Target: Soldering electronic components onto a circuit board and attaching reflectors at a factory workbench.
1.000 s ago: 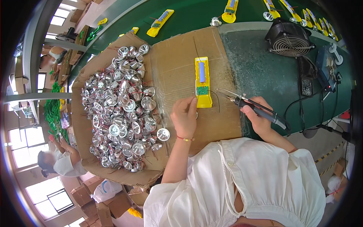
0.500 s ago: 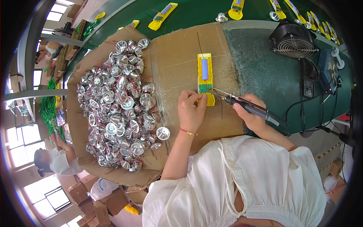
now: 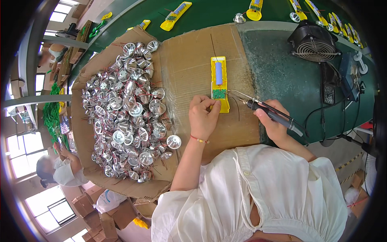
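On the cardboard sheet lies a yellow plastic housing with a blue-violet cylindrical battery and a small green circuit board. Thumb and fingers of my left hand are pinched together over the housing's near end, beside the board; whatever lies between the fingertips is hidden. My right hand grips a black-handled soldering iron with a thin metal tube running alongside it. Its tip end points left, close to the board's right edge. Thin dark wires extend from the housing's far end and near its right side.
At the left, a cardboard box holds many silvery reflector cups with red wires. A black fan stands at the right rear beside a blue box-shaped device with cables. More yellow housings line the green far surface.
My right hand and the soldering iron have shifted right, drawing the tip back from the middle of the board. My left hand stays put. Housings on the far green surface have slid slightly right.
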`<action>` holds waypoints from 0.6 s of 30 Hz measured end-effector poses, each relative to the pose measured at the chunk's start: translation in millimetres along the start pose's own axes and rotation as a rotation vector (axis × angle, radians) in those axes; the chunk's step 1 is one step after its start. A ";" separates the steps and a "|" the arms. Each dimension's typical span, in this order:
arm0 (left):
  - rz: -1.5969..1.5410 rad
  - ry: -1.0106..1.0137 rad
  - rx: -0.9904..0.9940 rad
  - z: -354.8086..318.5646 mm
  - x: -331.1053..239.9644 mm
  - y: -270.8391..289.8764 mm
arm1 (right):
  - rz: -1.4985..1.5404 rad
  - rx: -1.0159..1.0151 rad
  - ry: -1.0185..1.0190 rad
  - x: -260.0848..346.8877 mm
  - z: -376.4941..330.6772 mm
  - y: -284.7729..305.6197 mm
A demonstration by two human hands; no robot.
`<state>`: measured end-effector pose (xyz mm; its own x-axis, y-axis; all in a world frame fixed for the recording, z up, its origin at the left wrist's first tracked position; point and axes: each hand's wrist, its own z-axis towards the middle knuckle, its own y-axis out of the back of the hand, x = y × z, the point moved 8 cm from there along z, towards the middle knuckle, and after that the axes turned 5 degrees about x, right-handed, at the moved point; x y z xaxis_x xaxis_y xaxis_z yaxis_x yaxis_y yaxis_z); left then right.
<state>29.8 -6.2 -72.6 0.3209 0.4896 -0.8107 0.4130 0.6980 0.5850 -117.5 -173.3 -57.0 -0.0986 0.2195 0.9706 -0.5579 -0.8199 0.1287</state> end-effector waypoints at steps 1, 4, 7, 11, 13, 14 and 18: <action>-0.011 0.001 -0.001 0.1 0.1 -0.6 | 0.004 -0.004 0.002 0.5 -0.7 0.9; -0.018 0.043 0.023 1.0 0.8 -2.1 | 0.013 -0.001 -0.005 -1.6 -3.5 3.5; 0.005 0.031 0.022 1.3 -0.6 -1.2 | 0.004 -0.009 -0.005 -1.8 -5.1 5.9; 0.033 -0.003 0.014 2.3 0.2 -1.9 | 0.023 -0.020 -0.028 -4.7 -8.3 9.5; 0.035 0.003 0.015 2.5 0.7 -1.7 | 0.046 -0.018 -0.053 -6.7 -9.9 10.5; 0.036 0.002 0.014 2.7 0.0 -1.7 | 0.047 -0.018 -0.052 -6.6 -10.4 10.9; 0.041 0.005 -0.005 2.0 2.4 -1.3 | 0.085 -0.030 -0.076 -8.8 -12.7 13.0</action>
<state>31.7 -7.0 -75.3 0.3327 0.5206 -0.7863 0.3954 0.6800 0.6175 -134.4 -179.2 -66.5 -0.0848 0.1081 0.9905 -0.5748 -0.8173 0.0400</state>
